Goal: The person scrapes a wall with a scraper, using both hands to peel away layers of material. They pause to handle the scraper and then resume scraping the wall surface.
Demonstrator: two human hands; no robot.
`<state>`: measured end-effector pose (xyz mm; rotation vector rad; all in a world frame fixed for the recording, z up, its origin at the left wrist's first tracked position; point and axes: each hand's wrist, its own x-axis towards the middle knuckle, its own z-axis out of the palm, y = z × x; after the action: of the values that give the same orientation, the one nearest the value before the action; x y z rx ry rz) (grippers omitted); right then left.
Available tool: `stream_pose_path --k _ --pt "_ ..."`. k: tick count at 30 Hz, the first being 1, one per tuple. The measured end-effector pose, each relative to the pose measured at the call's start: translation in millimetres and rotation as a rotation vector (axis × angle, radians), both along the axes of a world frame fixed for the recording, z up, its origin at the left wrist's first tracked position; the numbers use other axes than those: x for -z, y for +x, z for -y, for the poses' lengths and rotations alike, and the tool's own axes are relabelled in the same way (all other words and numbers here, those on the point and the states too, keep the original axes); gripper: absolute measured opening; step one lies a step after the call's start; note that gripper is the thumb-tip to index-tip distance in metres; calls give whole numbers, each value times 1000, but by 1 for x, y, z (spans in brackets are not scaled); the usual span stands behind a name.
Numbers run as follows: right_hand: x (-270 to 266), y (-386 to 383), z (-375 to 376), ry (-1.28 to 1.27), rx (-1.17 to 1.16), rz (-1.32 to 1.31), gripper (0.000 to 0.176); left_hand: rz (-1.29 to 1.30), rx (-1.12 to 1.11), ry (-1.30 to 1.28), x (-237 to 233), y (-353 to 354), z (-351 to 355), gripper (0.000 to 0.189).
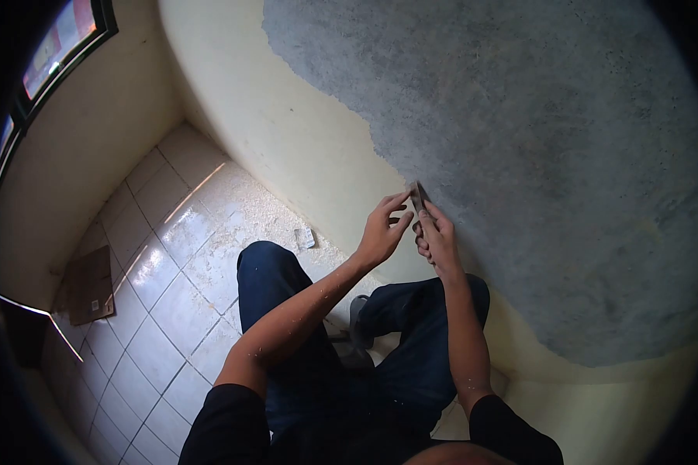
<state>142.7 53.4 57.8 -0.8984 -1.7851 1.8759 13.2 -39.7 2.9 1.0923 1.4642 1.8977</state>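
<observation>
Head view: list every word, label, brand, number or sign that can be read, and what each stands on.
No text can be read anywhere in this view.
Cardboard piece: a small pale label, too small to read.
Pale scrap: faint dark marks, too blurred to tell whether they are print.
Scraper in the right hand: no lettering can be made out.

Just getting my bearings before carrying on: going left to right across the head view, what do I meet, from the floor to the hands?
Brown cardboard piece → small pale scrap → left hand → right hand, gripping a narrow tool.
</observation>
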Motion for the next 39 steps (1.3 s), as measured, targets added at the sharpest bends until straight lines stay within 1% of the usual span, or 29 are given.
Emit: stream_pose_path --k 3,7,8,11,12,15,18,21,24,27,30,31,33,34,36,39 --pt "3 1 0 24 10 39 54 -144 -27 15 -3 11 6 58" --pt "9 0 -1 30 24 68 55 -246 -11 15 2 12 8 63" --pt "12 0 -2 23 29 74 55 -233 34 -16 3 11 9 65" --pt "14 1 -5 23 37 76 54 -324 -4 -30 10 14 8 66" --pt "13 -3 1 57 66 59 37 -377 -25 -11 10 14 8 68" --pt "6 -9 8 116 34 12 37 -346 -28 7 10 15 8 69" --pt "-1 -14 15 153 106 94 37 -338 18 -39 6 13 11 69" --pt "11 -16 9 210 99 29 34 -331 6 -26 8 14 9 70" --pt "17 -17 4 277 110 12 36 -344 -2 -25 7 14 9 70" --pt "21 -19 1 337 148 44 36 -309 50 -51 3 14 10 69" --pt "23 -40 -2 417 128 -58 37 -315 -90 36 4 12 -2 68" --pt "25 -49 -5 475 115 -11 37 -241 -84 36 0 8 -3 67" --pt "31 -72 -8 545 96 -87 37 -111 -85 38 -10 -9 0 65" --pt "32 -75 -7 481 91 -94 37 -199 -139 29 -4 -15 -3 65" --pt "34 -77 -1 353 71 -108 38 -217 -128 31 -4 -19 0 65" --pt "34 -63 1 250 73 -114 39 -231 -73 28 -4 -15 6 66"
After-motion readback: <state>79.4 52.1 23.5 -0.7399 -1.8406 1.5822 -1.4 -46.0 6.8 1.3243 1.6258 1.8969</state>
